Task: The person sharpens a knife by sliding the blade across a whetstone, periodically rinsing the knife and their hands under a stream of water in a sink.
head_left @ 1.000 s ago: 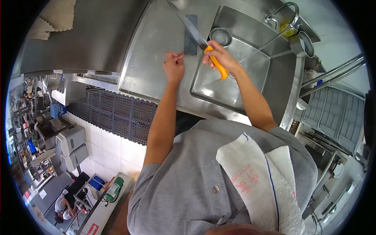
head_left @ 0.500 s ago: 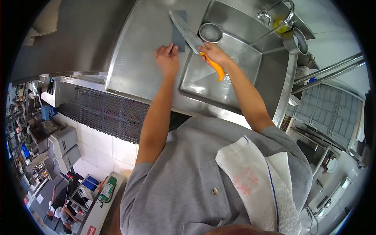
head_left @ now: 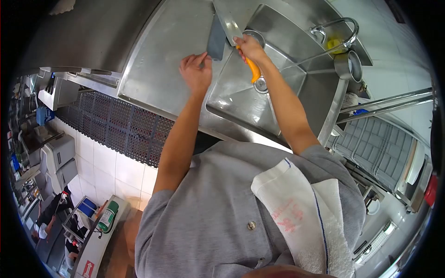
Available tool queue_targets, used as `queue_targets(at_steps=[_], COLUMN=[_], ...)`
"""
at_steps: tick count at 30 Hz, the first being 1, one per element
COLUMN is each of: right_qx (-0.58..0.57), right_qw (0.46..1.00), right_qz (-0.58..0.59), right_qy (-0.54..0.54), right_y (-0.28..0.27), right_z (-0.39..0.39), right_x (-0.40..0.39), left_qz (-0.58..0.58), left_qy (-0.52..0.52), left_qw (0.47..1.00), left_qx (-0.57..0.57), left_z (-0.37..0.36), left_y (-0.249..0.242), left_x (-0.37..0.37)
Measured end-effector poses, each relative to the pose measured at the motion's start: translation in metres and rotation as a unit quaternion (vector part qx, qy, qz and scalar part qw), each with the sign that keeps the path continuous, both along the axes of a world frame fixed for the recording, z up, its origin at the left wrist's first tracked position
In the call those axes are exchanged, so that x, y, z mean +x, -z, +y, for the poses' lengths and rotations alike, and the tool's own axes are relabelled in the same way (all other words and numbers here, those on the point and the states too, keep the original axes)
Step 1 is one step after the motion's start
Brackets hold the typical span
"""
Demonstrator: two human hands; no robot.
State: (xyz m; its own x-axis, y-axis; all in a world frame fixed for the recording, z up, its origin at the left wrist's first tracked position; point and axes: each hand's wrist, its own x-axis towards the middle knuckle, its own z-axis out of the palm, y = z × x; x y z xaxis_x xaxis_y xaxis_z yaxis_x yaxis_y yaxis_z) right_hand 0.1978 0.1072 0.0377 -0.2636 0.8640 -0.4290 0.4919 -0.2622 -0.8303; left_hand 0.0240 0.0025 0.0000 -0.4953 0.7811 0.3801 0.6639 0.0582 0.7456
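Observation:
A kitchen knife [head_left: 228, 22] with an orange handle [head_left: 253, 71] is gripped in my right hand [head_left: 251, 49]. Its broad blade points away from me and overlaps the right edge of a grey whetstone [head_left: 216, 41]. The stone lies lengthwise on the steel counter [head_left: 160, 60], just left of the sink [head_left: 232, 95]. At the stone's near left corner my left hand [head_left: 196, 71] has its thumb and forefinger closed on the edge, the other fingers curled. Behind my right hand a round metal bowl [head_left: 260, 37] is partly hidden.
Water runs from the curved faucet [head_left: 356, 30] into the sink. A metal pot [head_left: 343, 65] stands by the sink's right corner, near something yellow [head_left: 333, 45]. A white towel [head_left: 296, 213] hangs over my chest. Black perforated matting [head_left: 123, 123] shows at left; people are in the far lower left.
My right hand has moved the knife forward along the stone, so the blade tip now reaches the view's top edge. The left hand stays at the stone's near end. The view has shifted slightly.

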Motion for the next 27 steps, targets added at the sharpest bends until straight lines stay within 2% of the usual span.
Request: queue_targets(at_steps=[2,5,7,8,10,12,14,17,19,21,24,26,27], right_qx=[-0.002,-0.067,-0.144,-0.148,-0.083,0.059,-0.028,0.013,-0.015,-0.111,-0.136,-0.086,0.025], right_qw=[1.0,0.992,0.987,0.987,0.99,0.994,0.999,0.999,0.997,0.99,0.982,0.992,0.996], right_qz=[-0.015,-0.062,-0.049,-0.044,-0.069,-0.032,-0.036,-0.045,-0.053,-0.076,-0.117,-0.071,-0.071], right_qy=[-0.02,-0.086,-0.045,-0.043,-0.09,-0.082,0.022,-0.005,-0.05,-0.053,-0.059,-0.066,-0.049], right_y=[-0.006,-0.01,-0.031,-0.03,-0.02,0.016,-0.003,0.001,-0.006,-0.023,-0.037,-0.025,-0.001], right_z=[-0.008,-0.084,-0.117,-0.106,-0.064,-0.01,0.018,-0.005,-0.055,-0.105,-0.092,-0.049,-0.019], right_x=[0.008,0.068,0.08,0.073,0.061,0.025,-0.014,0.004,0.042,0.07,0.069,0.042,0.023], left_qz=[0.003,-0.007,0.002,0.007,-0.006,0.001,0.01,-0.005,0.008,-0.006,-0.005,-0.006,0.001], left_qy=[-0.013,-0.026,-0.009,-0.006,-0.003,0.0,-0.006,-0.009,-0.012,-0.012,-0.01,-0.007,-0.007], left_qw=[1.0,0.999,1.0,1.0,1.0,1.0,1.0,1.0,1.0,1.0,1.0,1.0,1.0], left_qx=[-0.021,-0.028,-0.017,-0.021,0.01,0.01,0.004,0.0,-0.021,-0.023,-0.019,-0.013,-0.018], left_z=[0.003,-0.001,0.0,0.002,0.001,0.004,0.003,0.003,0.001,-0.002,0.002,0.004,0.005], left_y=[-0.005,0.005,0.002,0.002,0.003,0.006,0.005,0.003,0.003,0.001,0.003,0.005,0.007], left_x=[0.002,0.003,0.0,-0.004,0.001,0.001,0.0,0.002,0.002,0.005,-0.001,0.003,0.001])
